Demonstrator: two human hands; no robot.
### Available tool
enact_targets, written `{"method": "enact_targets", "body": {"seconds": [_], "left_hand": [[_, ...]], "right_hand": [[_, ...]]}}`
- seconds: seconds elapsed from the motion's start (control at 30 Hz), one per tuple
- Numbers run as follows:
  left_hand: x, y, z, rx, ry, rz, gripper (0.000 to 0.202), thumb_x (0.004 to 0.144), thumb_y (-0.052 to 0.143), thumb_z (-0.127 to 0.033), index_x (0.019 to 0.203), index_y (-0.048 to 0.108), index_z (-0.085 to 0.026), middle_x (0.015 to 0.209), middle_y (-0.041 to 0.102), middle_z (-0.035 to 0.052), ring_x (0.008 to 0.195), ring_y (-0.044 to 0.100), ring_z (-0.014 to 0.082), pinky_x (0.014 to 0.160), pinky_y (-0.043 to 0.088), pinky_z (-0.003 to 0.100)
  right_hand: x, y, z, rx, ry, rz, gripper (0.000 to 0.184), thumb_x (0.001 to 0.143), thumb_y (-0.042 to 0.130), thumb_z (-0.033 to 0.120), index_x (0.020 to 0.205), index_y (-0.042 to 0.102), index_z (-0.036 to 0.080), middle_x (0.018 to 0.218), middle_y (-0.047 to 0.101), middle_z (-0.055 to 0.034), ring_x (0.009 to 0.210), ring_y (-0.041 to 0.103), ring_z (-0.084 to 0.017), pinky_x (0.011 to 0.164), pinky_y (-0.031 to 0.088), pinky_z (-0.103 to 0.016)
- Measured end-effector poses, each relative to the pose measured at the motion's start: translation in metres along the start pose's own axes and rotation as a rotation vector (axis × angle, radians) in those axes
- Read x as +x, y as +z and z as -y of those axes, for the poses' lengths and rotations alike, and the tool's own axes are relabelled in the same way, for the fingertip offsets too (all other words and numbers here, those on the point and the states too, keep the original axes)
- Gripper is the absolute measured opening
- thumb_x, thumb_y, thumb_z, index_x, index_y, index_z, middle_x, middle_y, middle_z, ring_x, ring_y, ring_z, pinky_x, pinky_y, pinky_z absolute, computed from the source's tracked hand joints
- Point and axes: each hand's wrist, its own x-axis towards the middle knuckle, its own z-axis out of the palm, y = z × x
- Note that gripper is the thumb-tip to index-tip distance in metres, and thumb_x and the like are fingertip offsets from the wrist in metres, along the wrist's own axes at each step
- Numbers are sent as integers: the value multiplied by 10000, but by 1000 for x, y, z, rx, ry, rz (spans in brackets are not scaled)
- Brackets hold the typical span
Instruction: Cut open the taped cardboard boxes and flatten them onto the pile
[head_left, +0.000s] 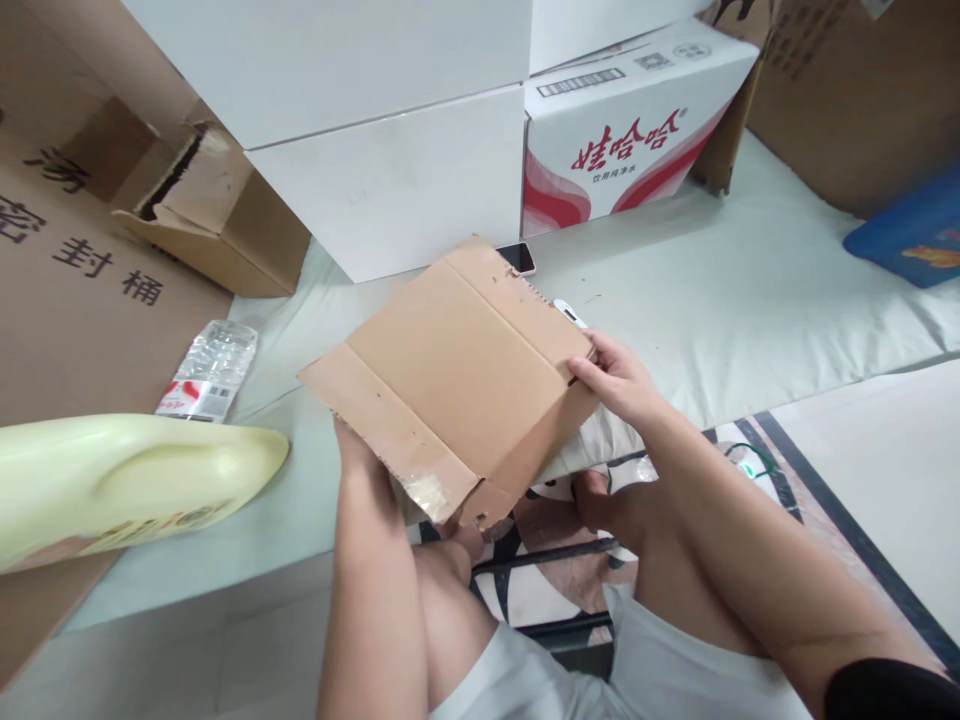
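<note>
I hold a flattened brown cardboard box [457,370] with torn edges and old tape over my knees. My right hand [619,385] grips its right edge, fingers pinched on the cardboard. My left hand [352,445] is under the box's left side; only the wrist shows and its fingers are hidden behind the cardboard. A phone [519,257] and a small white object [570,313] lie on the pale mat just behind the box.
A pale yellow plastic jug [127,485] lies at left, beside a crushed water bottle [210,370]. White boxes [390,170], a red-and-white printed carton [630,130] and brown cartons [202,215] stand behind. A blue item [911,235] sits at right.
</note>
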Motion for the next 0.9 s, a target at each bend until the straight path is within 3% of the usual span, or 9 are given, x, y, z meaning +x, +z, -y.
{"method": "enact_targets", "body": {"seconds": [0.1,0.27,0.37,0.47,0.6,0.7,0.77,0.83,0.9], "left_hand": [[1,3,-5,-51,15,53,491,543,883,-599,707,621,-217,698,739,-13,681,700,218,639,597,386],[0,4,-14,-103,95,174,545,503,907,-679,682,641,-237,754,771,11,843,732,258,720,637,396],[0,5,-13,-126,139,202,531,578,871,-711,745,661,-253,825,782,0,957,725,257,795,634,386],[1,11,-11,-130,154,221,468,619,892,-625,766,665,-243,829,775,19,1000,710,272,829,617,392],[0,22,-16,-217,217,217,465,701,756,-674,877,694,-248,914,785,45,1125,682,295,885,588,399],[2,20,-22,-411,141,185,445,757,668,-645,957,712,-250,979,792,41,1058,704,240,839,593,337],[7,15,-23,-551,46,175,366,770,720,-575,949,713,-256,850,771,-7,801,694,148,699,572,251],[12,10,-22,-605,-16,212,252,787,799,-449,925,705,-260,647,668,-72,511,526,66,524,476,187],[15,8,-20,-581,-39,252,207,781,839,-256,936,703,-274,614,620,-101,405,358,27,423,365,158]], "right_hand": [[1,-1,2,-158,-58,-65,412,853,685,602,1006,707,220,812,694,-28,786,658,-208,766,548,-365],[5,-13,1,-57,-78,-441,511,844,672,667,1132,674,245,1175,744,-99,1180,686,-286,1002,559,-456],[3,-15,0,222,104,-173,668,772,637,818,1116,672,247,1091,766,-106,1119,730,-317,897,624,-471],[-4,-9,0,363,192,71,710,641,785,795,1082,689,246,1061,784,-103,1028,755,-318,851,649,-477],[-10,-1,9,321,233,62,625,616,831,727,956,690,222,897,774,-95,854,753,-287,695,651,-423],[-13,-22,24,313,191,-138,572,645,794,686,950,671,218,866,757,-94,816,749,-296,611,635,-410],[-23,-53,38,276,147,-364,522,623,810,657,881,654,230,878,757,-101,825,750,-315,589,629,-424],[-42,-92,54,174,60,-641,503,554,870,631,787,637,250,909,761,-111,878,751,-343,593,618,-449],[-69,-126,69,-35,-147,-889,515,483,909,639,740,642,282,924,759,-106,977,746,-361,648,605,-485]]}}
